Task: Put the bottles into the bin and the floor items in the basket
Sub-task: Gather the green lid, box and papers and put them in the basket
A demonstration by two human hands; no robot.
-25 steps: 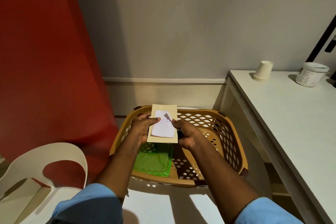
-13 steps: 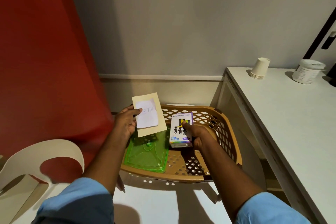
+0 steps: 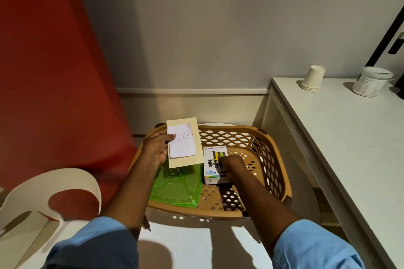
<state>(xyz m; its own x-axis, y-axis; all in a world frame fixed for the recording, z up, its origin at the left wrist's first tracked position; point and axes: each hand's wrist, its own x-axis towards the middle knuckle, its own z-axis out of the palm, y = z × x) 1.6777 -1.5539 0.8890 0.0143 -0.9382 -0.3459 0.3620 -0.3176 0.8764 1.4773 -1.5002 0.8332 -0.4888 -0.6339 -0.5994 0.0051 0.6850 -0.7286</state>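
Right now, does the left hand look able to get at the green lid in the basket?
Probably not yet: the left hand is close over the green lid, but it grips a beige card.

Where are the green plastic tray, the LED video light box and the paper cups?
green plastic tray (image 3: 175,190): head view, middle of its flat bottom.
LED video light box (image 3: 211,159): head view, its printed top face.
paper cups (image 3: 313,77): head view, side of the top cup.
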